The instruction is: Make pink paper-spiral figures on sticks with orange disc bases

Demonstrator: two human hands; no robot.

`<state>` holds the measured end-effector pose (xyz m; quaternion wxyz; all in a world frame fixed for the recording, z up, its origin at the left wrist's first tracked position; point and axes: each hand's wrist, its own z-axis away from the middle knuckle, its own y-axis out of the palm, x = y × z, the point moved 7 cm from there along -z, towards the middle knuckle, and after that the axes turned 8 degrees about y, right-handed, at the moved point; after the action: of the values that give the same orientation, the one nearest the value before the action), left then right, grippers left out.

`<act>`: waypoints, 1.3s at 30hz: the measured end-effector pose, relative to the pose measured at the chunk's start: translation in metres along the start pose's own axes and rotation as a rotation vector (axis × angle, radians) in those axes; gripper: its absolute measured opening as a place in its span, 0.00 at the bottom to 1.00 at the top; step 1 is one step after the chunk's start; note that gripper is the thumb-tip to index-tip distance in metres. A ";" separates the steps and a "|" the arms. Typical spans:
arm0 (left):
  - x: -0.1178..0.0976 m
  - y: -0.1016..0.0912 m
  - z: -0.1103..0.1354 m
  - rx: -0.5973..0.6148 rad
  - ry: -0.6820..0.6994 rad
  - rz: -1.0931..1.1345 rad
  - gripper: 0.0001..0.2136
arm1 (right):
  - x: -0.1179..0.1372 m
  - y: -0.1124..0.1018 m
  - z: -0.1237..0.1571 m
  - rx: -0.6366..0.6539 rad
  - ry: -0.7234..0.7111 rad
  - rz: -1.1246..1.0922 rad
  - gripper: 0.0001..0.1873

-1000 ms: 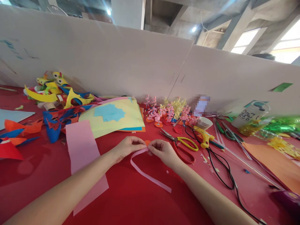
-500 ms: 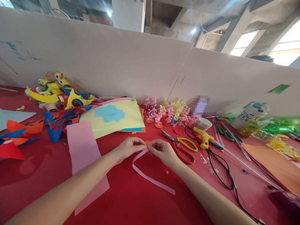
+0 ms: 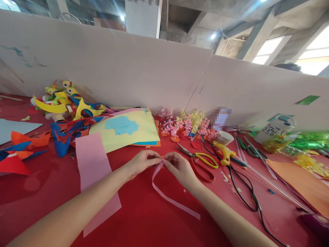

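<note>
A narrow pink paper strip (image 3: 174,203) hangs in a curve from my fingertips, its loose end trailing to the lower right over the red table. My left hand (image 3: 144,164) pinches the strip's upper end between thumb and finger. Right against it, my right hand (image 3: 178,168) pinches the same end, so the fingertips of both hands nearly meet. A bit of orange paper (image 3: 162,157) shows just behind the fingertips, mostly hidden. Beside my left forearm lies a pink paper sheet (image 3: 94,161), partly covered by the arm. Scissors (image 3: 203,161) with yellow and red handles rest right of my right hand.
A yellow glue gun (image 3: 224,153) with a black cord lies at the right. Small curled-paper pieces (image 3: 185,125) stand along the white partition (image 3: 115,68). Yellow paper sheets (image 3: 102,137) are stacked at the left, near coloured paper crafts. An orange sheet (image 3: 298,181) lies far right.
The strip's loose end has swung a little to the right, and its curve has narrowed. Both hands keep their pinch at nearly the same place. The view has shifted slightly.
</note>
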<state>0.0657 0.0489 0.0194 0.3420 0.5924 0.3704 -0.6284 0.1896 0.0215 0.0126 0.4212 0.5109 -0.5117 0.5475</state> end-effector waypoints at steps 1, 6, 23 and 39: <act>0.000 0.000 0.000 -0.002 0.004 -0.009 0.08 | 0.000 0.000 0.000 0.002 0.004 -0.015 0.12; 0.001 -0.001 -0.001 -0.025 0.008 -0.027 0.09 | -0.002 0.000 -0.002 0.018 -0.002 -0.067 0.14; 0.002 -0.003 0.002 -0.104 0.010 0.164 0.08 | 0.030 -0.002 0.012 -0.086 -0.355 0.418 0.10; -0.013 0.007 0.006 -0.047 0.078 0.107 0.08 | 0.027 -0.013 0.005 -0.184 -0.245 0.020 0.04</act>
<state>0.0693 0.0399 0.0323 0.3741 0.6271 0.3661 -0.5768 0.1996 0.0166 0.0410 0.3952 0.5279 -0.6123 0.4360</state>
